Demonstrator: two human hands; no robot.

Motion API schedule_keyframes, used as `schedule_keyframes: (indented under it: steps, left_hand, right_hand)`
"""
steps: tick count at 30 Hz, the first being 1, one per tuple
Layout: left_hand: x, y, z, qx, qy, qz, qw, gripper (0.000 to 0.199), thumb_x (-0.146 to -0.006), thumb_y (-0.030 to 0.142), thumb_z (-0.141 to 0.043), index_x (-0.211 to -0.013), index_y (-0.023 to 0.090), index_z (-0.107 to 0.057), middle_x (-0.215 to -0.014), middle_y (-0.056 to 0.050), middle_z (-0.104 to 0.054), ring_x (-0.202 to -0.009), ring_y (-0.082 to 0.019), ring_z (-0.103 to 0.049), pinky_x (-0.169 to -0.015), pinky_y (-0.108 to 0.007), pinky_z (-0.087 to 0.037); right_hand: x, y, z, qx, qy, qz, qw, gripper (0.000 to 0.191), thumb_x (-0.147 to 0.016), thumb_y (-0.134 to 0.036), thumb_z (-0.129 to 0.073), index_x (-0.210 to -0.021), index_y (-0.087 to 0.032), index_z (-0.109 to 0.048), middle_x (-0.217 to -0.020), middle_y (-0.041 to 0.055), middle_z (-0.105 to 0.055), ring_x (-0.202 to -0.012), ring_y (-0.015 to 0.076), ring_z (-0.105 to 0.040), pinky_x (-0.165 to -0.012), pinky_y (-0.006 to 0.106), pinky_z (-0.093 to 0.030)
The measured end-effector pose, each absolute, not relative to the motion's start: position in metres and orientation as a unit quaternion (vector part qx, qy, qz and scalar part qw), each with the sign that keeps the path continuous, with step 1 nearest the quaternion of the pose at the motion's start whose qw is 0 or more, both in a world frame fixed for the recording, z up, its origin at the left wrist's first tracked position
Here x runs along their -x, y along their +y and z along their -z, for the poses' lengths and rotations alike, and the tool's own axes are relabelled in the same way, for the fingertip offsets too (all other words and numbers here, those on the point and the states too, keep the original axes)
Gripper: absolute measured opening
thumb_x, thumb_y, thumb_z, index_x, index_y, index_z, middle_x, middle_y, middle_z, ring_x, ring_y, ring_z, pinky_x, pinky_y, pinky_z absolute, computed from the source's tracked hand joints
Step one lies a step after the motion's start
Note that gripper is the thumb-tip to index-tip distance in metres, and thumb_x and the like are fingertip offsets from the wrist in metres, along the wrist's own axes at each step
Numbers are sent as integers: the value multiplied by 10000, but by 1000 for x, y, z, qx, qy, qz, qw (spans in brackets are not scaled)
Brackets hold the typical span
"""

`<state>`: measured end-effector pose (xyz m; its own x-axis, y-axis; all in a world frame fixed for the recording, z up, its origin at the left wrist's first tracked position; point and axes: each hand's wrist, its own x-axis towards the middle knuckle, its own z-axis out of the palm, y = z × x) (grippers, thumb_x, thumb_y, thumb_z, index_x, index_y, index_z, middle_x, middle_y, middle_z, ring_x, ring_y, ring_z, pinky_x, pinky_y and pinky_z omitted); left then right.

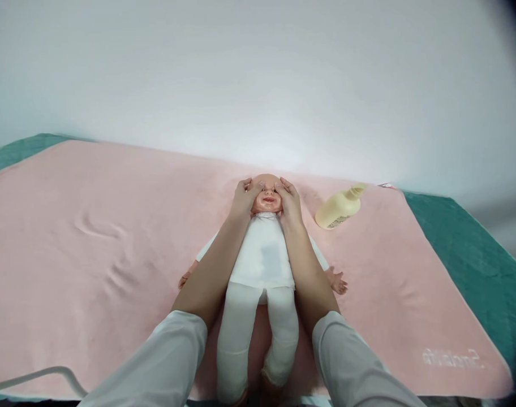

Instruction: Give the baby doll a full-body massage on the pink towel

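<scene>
Pink blanket [92,294] bears the doll [264,254] beside a pale wall [258,73].

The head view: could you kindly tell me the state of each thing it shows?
Doll, on its back, arms spread
Left hand, open, cupped against the doll's head
Right hand, open, cupped against the head's other side
Bottle, apparently upright
Pink mat, spread out, slightly wrinkled
Green sheet, partly covered by the mat
Grey tube, bent
</scene>
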<state>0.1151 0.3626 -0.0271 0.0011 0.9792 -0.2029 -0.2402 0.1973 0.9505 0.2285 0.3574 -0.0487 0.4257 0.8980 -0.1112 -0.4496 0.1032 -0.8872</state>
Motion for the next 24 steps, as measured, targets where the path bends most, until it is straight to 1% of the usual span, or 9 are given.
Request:
schedule_keyframes:
  steps: [4,9,12,15,18,22,24]
  left_hand:
    - [-120,365,29,-347,493,-523,602,447,-839,279,-694,-1249,186,-543,-1335,-140,-582,-1110,-229,-669,-882,-301,-569]
    - [-122,359,17,-298,483,-526,633,348,-913,242,-604,-1255,189,-566,-1240,-119,-652,-1077,-220,-683,-895,-329,-581]
    - [-122,357,12,-280,483,-524,643,359,-930,221,-571,-1287,186,-561,-1260,-119,-656,-1107,-225,-678,-929,-340,-575]
    - [-122,359,13,-273,482,-526,645,373,-936,190,-543,-1308,178,-560,-1308,-122,-641,-1151,-229,-663,-972,-344,-558]
    - [-122,363,17,-272,480,-531,643,374,-941,185,-526,-1312,173,-569,-1310,-122,-644,-1157,-232,-663,-978,-347,-556]
    - [-123,366,23,-270,479,-542,636,345,-949,190,-511,-1285,167,-587,-1270,-124,-663,-1114,-231,-680,-960,-356,-564]
    - [-123,366,24,-272,469,-550,636,303,-954,229,-528,-1238,157,-606,-1229,-131,-674,-1080,-235,-692,-938,-360,-572]
  right_hand:
    - [-229,358,47,462,-226,-488,705,359,-731,-255,-698,-1081,-207,-638,-1046,17,-696,-946,139,-676,-944,339,-566]
    - [-230,360,46,463,-206,-492,708,308,-749,-188,-623,-1055,-201,-649,-1013,11,-702,-900,130,-677,-971,350,-553]
    - [-231,362,48,460,-203,-494,709,309,-759,-185,-599,-1063,-201,-654,-1054,24,-708,-940,146,-681,-1003,377,-541]
    - [-232,365,50,462,-211,-497,704,334,-774,-193,-588,-1102,-204,-649,-1143,45,-703,-998,166,-686,-1026,410,-534]
    - [-233,366,52,467,-214,-501,697,371,-788,-194,-577,-1153,-204,-642,-1200,58,-695,-1037,181,-689,-1040,442,-531]
    - [-233,367,53,465,-215,-501,698,405,-782,-204,-590,-1183,-199,-649,-1187,59,-711,-1069,193,-689,-1053,451,-528]
    - [-233,366,53,465,-220,-494,701,400,-781,-228,-605,-1176,-198,-656,-1176,56,-718,-1079,195,-686,-1048,440,-535]
